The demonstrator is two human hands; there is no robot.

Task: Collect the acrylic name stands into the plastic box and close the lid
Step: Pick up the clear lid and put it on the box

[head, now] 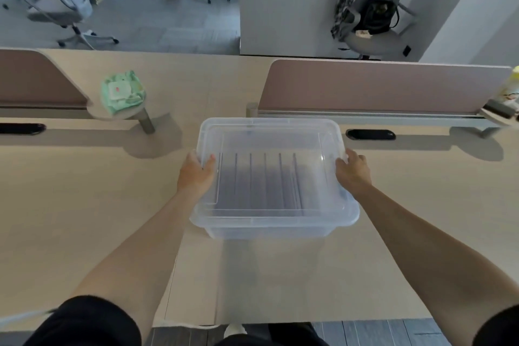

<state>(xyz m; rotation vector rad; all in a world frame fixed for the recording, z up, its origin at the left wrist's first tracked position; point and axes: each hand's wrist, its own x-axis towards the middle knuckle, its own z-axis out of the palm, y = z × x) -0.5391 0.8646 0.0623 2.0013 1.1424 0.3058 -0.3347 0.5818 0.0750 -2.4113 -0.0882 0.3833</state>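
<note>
Plastic box (266, 229) between left hand (196, 174), right hand (352, 173)

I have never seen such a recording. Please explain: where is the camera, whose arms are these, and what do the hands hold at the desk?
There is no machine here. A person wears one camera on the head, so you look down along their bare arms. The left hand and the right hand grip the two sides of the lid on a clear plastic box. Through the lid, thin clear name stands show in a row. Around it is a pale desk. A green packet lies further back, on the left.
</note>
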